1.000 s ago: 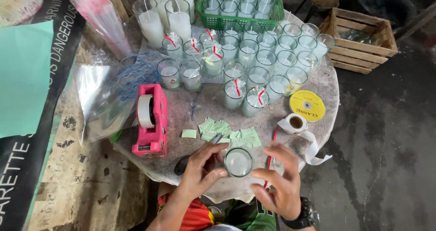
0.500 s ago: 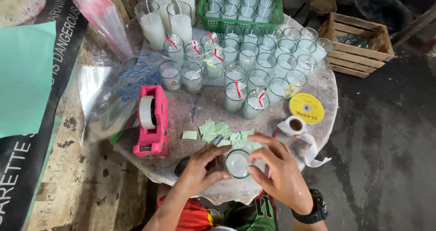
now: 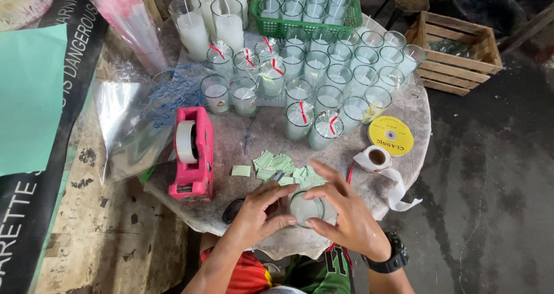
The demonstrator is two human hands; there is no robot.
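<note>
A glass candle jar [image 3: 304,209] with white wax sits at the near edge of the round table [image 3: 404,106], wrapped in clear film. My left hand [image 3: 261,213] holds its left side. My right hand [image 3: 341,210] cups its right side, fingers spread over the rim. Just behind the jar lies a pile of small green paper labels [image 3: 283,168]. A pink tape dispenser [image 3: 193,153] stands to the left.
Many glass candles [image 3: 340,74] crowd the table's far half, some with red ties. A green basket [image 3: 300,8] of candles is at the back. A yellow spool [image 3: 390,135] and a white ribbon roll [image 3: 376,157] lie right. A wooden crate [image 3: 459,51] sits on the floor.
My right hand has moved in from the right and closed around the jar's side and rim. The left hand has stayed on the jar.
</note>
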